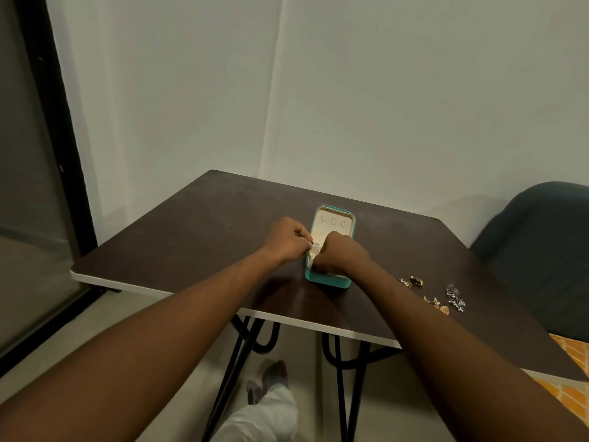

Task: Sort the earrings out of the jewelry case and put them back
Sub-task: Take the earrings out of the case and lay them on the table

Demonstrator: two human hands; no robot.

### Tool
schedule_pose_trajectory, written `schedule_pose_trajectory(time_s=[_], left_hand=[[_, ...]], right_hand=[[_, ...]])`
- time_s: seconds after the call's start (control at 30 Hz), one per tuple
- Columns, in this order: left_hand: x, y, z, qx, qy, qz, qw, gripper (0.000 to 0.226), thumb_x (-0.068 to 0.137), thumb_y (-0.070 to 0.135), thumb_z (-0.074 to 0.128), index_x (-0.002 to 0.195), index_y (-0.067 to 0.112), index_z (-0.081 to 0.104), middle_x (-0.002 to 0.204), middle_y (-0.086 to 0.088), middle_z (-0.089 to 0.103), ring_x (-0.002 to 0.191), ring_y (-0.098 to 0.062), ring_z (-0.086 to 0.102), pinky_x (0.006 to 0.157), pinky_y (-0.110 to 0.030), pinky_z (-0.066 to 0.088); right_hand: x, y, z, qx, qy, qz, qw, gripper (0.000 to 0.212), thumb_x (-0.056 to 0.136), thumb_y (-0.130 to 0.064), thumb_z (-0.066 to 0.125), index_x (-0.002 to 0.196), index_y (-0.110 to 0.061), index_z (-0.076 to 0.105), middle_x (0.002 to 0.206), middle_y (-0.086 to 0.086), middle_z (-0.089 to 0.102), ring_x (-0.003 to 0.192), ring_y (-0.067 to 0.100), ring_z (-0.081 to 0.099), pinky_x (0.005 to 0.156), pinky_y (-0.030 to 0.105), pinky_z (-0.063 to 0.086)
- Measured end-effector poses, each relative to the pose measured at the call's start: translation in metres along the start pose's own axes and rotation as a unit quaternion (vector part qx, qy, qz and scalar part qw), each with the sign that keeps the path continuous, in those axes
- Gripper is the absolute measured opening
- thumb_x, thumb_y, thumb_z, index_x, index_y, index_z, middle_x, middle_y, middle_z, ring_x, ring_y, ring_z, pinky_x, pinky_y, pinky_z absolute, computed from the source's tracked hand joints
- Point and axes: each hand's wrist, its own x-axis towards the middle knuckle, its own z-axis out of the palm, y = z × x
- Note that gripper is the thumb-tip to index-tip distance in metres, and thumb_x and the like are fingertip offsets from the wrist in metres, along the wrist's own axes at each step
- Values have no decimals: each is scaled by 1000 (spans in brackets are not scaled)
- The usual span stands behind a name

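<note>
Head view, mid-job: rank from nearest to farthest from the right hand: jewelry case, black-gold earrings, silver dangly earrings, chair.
1. Jewelry case: directly under the right hand.
2. Black-gold earrings: on the table, to the hand's right.
3. Silver dangly earrings: farther right.
4. Chair: beyond the table's right side.

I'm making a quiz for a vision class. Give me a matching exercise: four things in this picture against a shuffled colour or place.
Things: 1 jewelry case; 2 loose earrings; 3 chair; 4 table.
Matches: A dark brown top, white edge; B teal outside; C lying on the table, right of the case; D past the table's right side.
Pairs: 1-B; 2-C; 3-D; 4-A.
</note>
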Motion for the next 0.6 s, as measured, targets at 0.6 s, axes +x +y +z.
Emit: schedule_pose_trajectory(time_s=[0.6], left_hand=[[-7,7,16,-38,-28,-7,999,11,90,6,69,96,12,75,111,-8,72,103,-21,67,71,-25,56]], right_hand=[[-6,32,-7,277,-51,25,959,25,96,-19,59,101,3,71,106,14,68,71,15,56,50,21,42]])
